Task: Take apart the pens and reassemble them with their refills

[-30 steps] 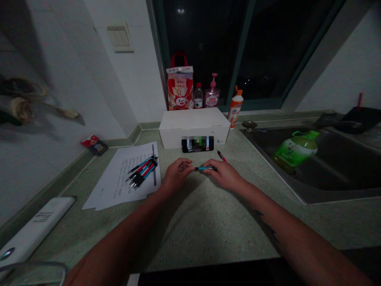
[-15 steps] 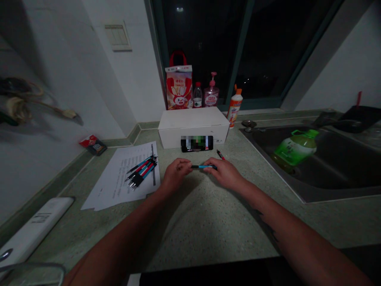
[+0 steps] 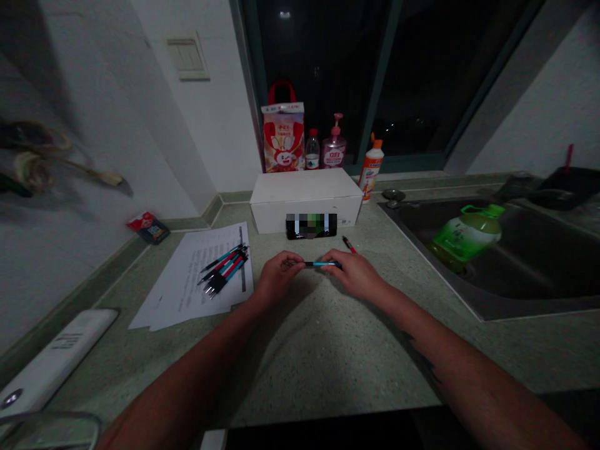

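Note:
A blue and black pen (image 3: pixel 321 264) lies level between my two hands, a little above the countertop. My left hand (image 3: pixel 281 274) pinches its black end, and my right hand (image 3: pixel 351 270) grips the other end with the fingertips. A red and black pen (image 3: pixel 349 244) rests on the counter just beyond my right hand, partly hidden by it. To the left, a pile of blue, red and black pens (image 3: pixel 225 269) lies on printed paper sheets (image 3: pixel 187 281).
A phone (image 3: pixel 312 226) leans against a white box (image 3: pixel 304 187) behind my hands. At right is a sink (image 3: pixel 473 306) holding a green-labelled jug (image 3: pixel 469 234). An orange-capped bottle (image 3: pixel 371 169) stands beside the box. A long white device (image 3: pixel 60 350) lies at left.
Both hands stay nearly in place, still holding the blue and black pen. The whole view has shifted very slightly.

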Demonstrator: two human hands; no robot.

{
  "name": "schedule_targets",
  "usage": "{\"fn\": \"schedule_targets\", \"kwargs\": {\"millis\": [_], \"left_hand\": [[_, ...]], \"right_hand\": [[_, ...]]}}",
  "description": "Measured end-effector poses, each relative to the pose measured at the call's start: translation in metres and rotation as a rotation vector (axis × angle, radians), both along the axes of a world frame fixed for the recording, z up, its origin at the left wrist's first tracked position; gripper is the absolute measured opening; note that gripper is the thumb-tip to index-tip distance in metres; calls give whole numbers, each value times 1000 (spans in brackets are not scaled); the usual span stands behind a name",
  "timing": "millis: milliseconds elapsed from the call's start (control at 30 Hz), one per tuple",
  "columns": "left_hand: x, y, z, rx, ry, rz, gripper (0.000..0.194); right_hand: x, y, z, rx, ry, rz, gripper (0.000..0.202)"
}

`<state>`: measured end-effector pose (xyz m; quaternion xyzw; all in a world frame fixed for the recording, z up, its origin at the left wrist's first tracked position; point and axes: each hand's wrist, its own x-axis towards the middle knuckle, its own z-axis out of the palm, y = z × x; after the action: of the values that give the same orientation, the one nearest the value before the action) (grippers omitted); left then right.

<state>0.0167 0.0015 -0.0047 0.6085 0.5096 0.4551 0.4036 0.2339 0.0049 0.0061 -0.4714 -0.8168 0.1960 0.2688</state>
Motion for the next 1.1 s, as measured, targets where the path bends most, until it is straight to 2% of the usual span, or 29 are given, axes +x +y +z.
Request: {"fn": "schedule_targets", "kwargs": {"millis": [100, 500, 633, 733, 833, 967, 1100], "left_hand": [[-1, 1, -2, 4, -25, -4, 18], [0, 0, -1, 12, 48, 12, 12], [-1, 0, 1, -11, 58, -23, 11], [0, -1, 1, 4, 45, -21, 12], [2, -3, 0, -27, 3, -69, 13], [7, -9, -4, -53, -23, -210, 19], [11, -15, -6, -44, -21, -289, 20]], "right_hand": [[-1, 0, 1, 2, 5, 2, 13], [0, 0, -1, 4, -2, 8, 12], [0, 2, -1, 12, 53, 9, 11], [1, 7, -2, 4, 221, -106, 14], [2, 14, -2, -117, 505, -226, 28], [0, 15, 1, -244, 839, -181, 44], [-6, 11, 1, -335, 960, -135, 61]]}}
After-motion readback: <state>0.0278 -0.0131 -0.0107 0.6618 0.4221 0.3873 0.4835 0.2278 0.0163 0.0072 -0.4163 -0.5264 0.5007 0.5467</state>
